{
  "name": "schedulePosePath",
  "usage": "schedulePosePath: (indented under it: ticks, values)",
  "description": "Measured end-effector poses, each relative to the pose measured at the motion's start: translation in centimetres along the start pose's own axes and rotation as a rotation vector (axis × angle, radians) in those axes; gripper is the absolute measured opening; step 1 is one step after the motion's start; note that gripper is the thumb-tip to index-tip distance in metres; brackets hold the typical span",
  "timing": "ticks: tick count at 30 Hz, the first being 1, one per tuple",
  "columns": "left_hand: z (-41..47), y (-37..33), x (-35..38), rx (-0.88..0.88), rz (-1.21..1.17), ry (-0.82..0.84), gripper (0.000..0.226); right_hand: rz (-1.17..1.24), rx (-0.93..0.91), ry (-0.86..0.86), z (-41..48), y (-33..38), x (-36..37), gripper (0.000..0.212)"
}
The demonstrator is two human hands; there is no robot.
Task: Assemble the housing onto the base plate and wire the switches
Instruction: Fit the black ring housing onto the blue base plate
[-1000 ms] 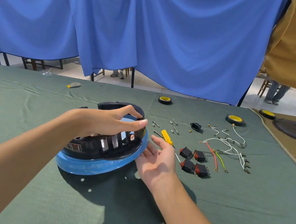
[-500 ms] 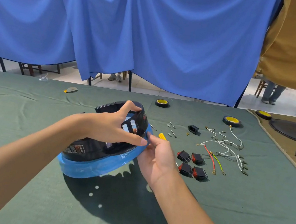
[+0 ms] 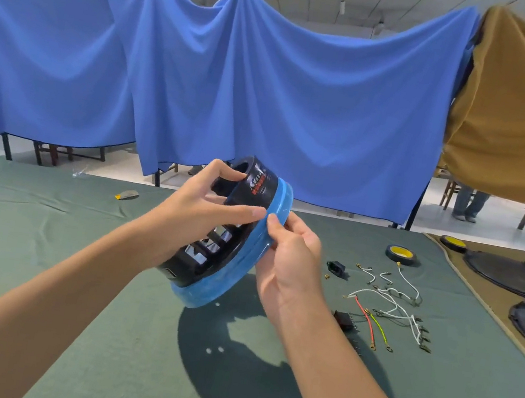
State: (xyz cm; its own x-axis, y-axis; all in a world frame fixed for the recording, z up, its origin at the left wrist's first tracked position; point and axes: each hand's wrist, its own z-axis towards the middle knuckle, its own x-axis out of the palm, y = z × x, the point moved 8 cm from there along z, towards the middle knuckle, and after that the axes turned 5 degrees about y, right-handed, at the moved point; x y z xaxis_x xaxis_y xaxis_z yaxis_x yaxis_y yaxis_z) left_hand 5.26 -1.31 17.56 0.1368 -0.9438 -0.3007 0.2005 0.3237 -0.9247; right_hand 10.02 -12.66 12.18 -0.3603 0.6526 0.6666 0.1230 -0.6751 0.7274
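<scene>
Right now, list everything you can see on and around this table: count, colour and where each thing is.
housing: one, black, slotted, held tilted above the table
base plate: one, blue, against the housing's lower rim
rocker switch: one visible, black, beside the right wrist
wires: several white, one red, one yellow-green, loose on the right
power socket: one, black, right of the hands
tape rolls: two, black with yellow cores, far right; the other on brown cloth
round plates: two, black, right edge
tablecloth: one, green
curtains: blue behind, mustard at right
left hand: grips the housing
right hand: pinches the base plate's edge
</scene>
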Motion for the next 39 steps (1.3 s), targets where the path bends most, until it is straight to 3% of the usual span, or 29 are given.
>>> schedulePosePath:
  ticks: [2, 6, 14, 17, 25, 29, 32, 34, 37, 39]
  values:
    - [-0.3, 0.3, -0.7, 0.019, -0.044, -0.125, 0.051, -0.003, -0.01, -0.014, -0.4, -0.3, 0.3, 0.024]
    - [-1.8, 1.4, -2.0, 0.078, -0.055, -0.363, 0.02, -0.067, -0.053, -0.025, -1.1, -1.1, 0.8, 0.019]
    - [-3.7, 2.5, -4.5, 0.035, -0.07, -0.62, 0.024, -0.429, -0.151, -0.009, -1.6, -2.2, 4.2, 0.022]
    - [-4.5, 3.3, -5.3, 0.013, -0.203, -0.717, 0.028, -0.578, -0.198, -0.004, -2.0, -2.2, 5.6, 0.018]
    - [-4.4, 3.7, -5.1, 0.074, -0.733, -0.609, 0.017, -1.035, -0.47, 0.036, -3.5, 1.7, 9.4, 0.012]
    - [-4.7, 5.6, -3.5, 0.066, -0.915, -0.534, 0.021, -1.301, -0.487, 0.072, -4.4, 1.2, 10.9, 0.008]
    - [-5.3, 8.2, -2.8, 0.007, -0.983, -0.522, 0.012, -1.391, -0.395, 0.129, -4.5, -0.6, 11.5, 0.028]
    - [-5.7, 9.8, -2.8, -0.018, -0.993, -0.542, 0.021, -1.478, -0.327, 0.164, -4.2, -2.1, 11.6, 0.035]
    - [-6.2, 11.6, -3.4, -0.068, -0.948, -0.603, 0.06, -1.555, -0.273, 0.216, -3.3, -4.0, 12.1, 0.028]
    - [-6.1, 12.7, -3.7, -0.094, -0.938, -0.593, 0.063, -1.589, -0.253, 0.246, -2.7, -5.1, 12.3, 0.032]
